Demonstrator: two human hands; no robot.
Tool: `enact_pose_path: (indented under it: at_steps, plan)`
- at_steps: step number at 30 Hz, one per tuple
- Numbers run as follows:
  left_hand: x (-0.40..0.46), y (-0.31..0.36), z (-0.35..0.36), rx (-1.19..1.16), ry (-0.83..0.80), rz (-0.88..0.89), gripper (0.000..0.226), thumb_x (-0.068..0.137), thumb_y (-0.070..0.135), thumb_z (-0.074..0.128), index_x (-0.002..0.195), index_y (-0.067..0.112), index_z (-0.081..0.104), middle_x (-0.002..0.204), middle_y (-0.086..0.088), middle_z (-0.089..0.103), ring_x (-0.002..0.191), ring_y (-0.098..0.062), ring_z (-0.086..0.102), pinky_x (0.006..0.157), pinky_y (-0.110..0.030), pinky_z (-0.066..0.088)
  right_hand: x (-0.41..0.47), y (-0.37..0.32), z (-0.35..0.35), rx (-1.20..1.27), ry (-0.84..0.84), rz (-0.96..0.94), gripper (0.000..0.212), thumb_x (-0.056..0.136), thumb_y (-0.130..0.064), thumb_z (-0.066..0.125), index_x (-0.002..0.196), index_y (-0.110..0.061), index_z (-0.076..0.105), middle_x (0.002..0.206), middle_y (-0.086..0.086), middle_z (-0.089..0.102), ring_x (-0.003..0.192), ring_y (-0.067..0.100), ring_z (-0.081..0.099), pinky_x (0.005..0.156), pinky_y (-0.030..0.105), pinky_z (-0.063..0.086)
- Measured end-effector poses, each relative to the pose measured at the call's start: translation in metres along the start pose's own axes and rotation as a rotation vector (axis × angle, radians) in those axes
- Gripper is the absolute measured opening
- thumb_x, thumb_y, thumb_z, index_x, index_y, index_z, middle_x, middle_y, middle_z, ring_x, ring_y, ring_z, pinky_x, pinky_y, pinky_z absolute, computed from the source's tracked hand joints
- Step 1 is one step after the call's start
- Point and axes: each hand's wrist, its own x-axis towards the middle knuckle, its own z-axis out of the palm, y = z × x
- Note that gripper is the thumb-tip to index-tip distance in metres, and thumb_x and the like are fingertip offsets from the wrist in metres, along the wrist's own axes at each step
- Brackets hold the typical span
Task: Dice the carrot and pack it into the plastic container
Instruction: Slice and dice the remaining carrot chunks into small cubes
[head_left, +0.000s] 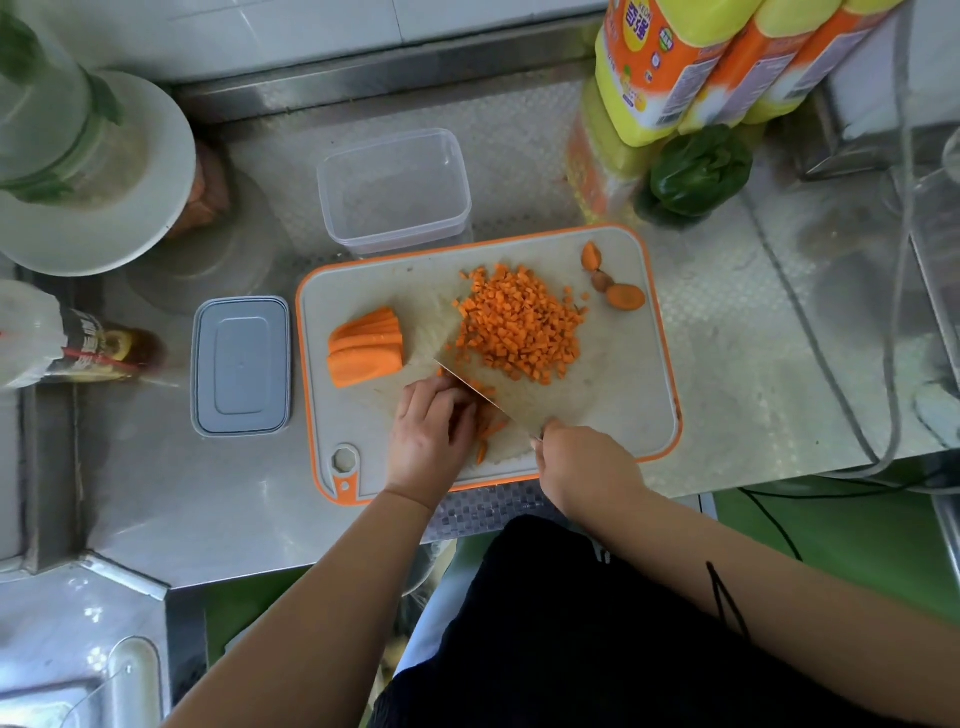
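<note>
We worked on the board (613, 395). Behind it stood the open container (393, 189), its lid (241, 365) left of the board. On the board lay 1 dice pile (519, 325), then slabs (366, 345). Our left hand (428, 434) pinned carrot strips (488, 426); our right hand (582, 465) gripped the knife (470, 385).

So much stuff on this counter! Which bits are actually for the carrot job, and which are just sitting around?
For the job:
diced carrot
sliced carrot
carrot strips under the left hand
knife in the right hand
cutting board
plastic container
lid

Lying about:
carrot ends
green pepper
yellow bottles
sauce bottle
</note>
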Motion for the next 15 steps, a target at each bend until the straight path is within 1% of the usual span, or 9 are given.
enact_pose_path:
  at_steps: [3, 5, 7, 8, 9, 11, 13, 15]
  plan:
    - [0.0, 0.0, -0.003, 0.011, 0.001, 0.027, 0.009, 0.088, 0.012, 0.065, 0.088, 0.004, 0.069, 0.1, -0.01, 0.062, 0.095, -0.027, 0.055, 0.092, -0.023, 0.041, 0.005, 0.002, -0.01, 0.074, -0.029, 0.018, 0.027, 0.102, -0.03, 0.037, 0.099, -0.009, 0.053, 0.092, 0.011, 0.062, 0.087, 0.03, 0.06, 0.065, 0.033, 0.04]
    - [0.0, 0.001, -0.004, 0.017, 0.0, 0.035, 0.01, 0.089, 0.013, 0.065, 0.087, 0.004, 0.069, 0.098, -0.01, 0.062, 0.094, -0.027, 0.055, 0.093, -0.02, 0.038, 0.009, 0.008, -0.017, 0.146, -0.054, 0.025, 0.034, 0.101, -0.036, 0.038, 0.089, -0.008, 0.053, 0.09, 0.011, 0.061, 0.088, 0.031, 0.058, 0.066, 0.032, 0.038]
    - [-0.001, 0.003, -0.005, 0.028, -0.008, 0.029, 0.013, 0.09, 0.016, 0.064, 0.088, 0.005, 0.07, 0.099, -0.01, 0.062, 0.093, -0.027, 0.055, 0.09, -0.024, 0.042, 0.009, 0.013, -0.02, 0.217, -0.051, 0.039, 0.039, 0.1, -0.039, 0.04, 0.071, -0.012, 0.044, 0.075, 0.006, 0.055, 0.079, 0.029, 0.056, 0.061, 0.031, 0.035]
    - [-0.001, 0.004, -0.007, 0.026, -0.01, 0.026, 0.014, 0.091, 0.017, 0.063, 0.089, 0.005, 0.07, 0.099, -0.01, 0.062, 0.093, -0.028, 0.055, 0.088, -0.028, 0.045, 0.008, 0.014, -0.021, 0.233, -0.046, 0.043, 0.04, 0.099, -0.039, 0.041, 0.067, -0.016, 0.04, 0.068, 0.003, 0.049, 0.073, 0.027, 0.054, 0.058, 0.032, 0.034]
    - [-0.002, 0.005, -0.009, 0.02, -0.01, 0.026, 0.015, 0.091, 0.017, 0.063, 0.09, 0.005, 0.071, 0.101, -0.011, 0.062, 0.094, -0.028, 0.055, 0.087, -0.03, 0.046, 0.004, 0.014, -0.02, 0.233, -0.031, 0.04, 0.04, 0.1, -0.039, 0.04, 0.066, -0.017, 0.038, 0.065, 0.001, 0.046, 0.07, 0.025, 0.051, 0.056, 0.032, 0.032]
    - [-0.004, 0.006, -0.014, 0.01, -0.006, 0.023, 0.014, 0.091, 0.016, 0.063, 0.092, 0.005, 0.071, 0.103, -0.011, 0.063, 0.097, -0.026, 0.054, 0.089, -0.028, 0.044, -0.006, 0.012, -0.02, 0.189, 0.017, 0.01, 0.036, 0.1, -0.038, 0.039, 0.073, -0.016, 0.04, 0.065, -0.001, 0.045, 0.071, 0.026, 0.052, 0.058, 0.031, 0.031]
    - [-0.005, 0.006, -0.015, 0.017, -0.017, 0.006, 0.013, 0.089, 0.015, 0.064, 0.093, 0.004, 0.069, 0.104, -0.012, 0.061, 0.099, -0.025, 0.051, 0.09, -0.027, 0.042, -0.016, 0.008, -0.019, 0.134, 0.058, -0.037, 0.03, 0.101, -0.037, 0.036, 0.082, -0.015, 0.042, 0.072, 0.005, 0.053, 0.077, 0.029, 0.057, 0.06, 0.031, 0.032]
    - [-0.006, 0.005, -0.012, 0.02, -0.046, -0.004, 0.014, 0.088, 0.016, 0.063, 0.093, 0.003, 0.067, 0.103, -0.013, 0.06, 0.098, -0.027, 0.05, 0.087, -0.03, 0.043, -0.023, 0.003, -0.018, 0.085, 0.067, -0.059, 0.028, 0.102, -0.037, 0.034, 0.087, -0.014, 0.044, 0.083, 0.01, 0.061, 0.082, 0.031, 0.059, 0.06, 0.031, 0.033]
